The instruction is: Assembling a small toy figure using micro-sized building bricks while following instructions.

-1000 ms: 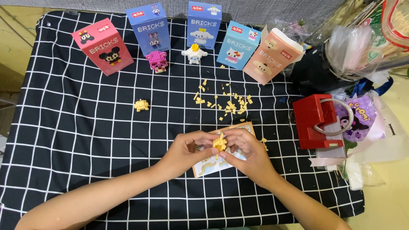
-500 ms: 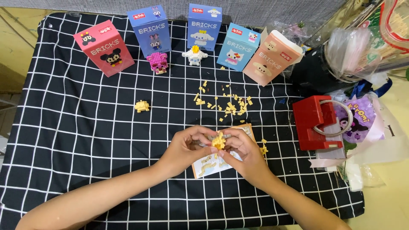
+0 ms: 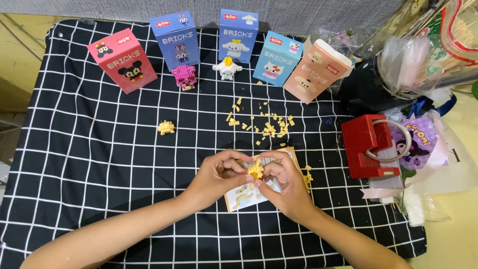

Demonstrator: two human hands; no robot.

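Observation:
A small yellow brick build (image 3: 256, 170) sits pinched between the fingertips of my left hand (image 3: 216, 177) and my right hand (image 3: 286, 184), just above a printed instruction sheet (image 3: 251, 194) lying on the black checked cloth (image 3: 99, 164). Loose yellow bricks (image 3: 269, 127) are scattered beyond my hands. A separate small yellow brick piece (image 3: 166, 127) lies alone to the left.
Along the back stand a pink box (image 3: 122, 60), two blue boxes (image 3: 175, 40), a light-blue box (image 3: 278, 58) and a peach box (image 3: 315, 71), with a pink brick figure (image 3: 183, 77) and a white brick figure (image 3: 227, 68). A red box (image 3: 369, 146) and plastic bags (image 3: 423, 65) crowd the right.
Both hands stay over the sheet; the fingers have shifted slightly around the yellow build, which sits a touch lower between them.

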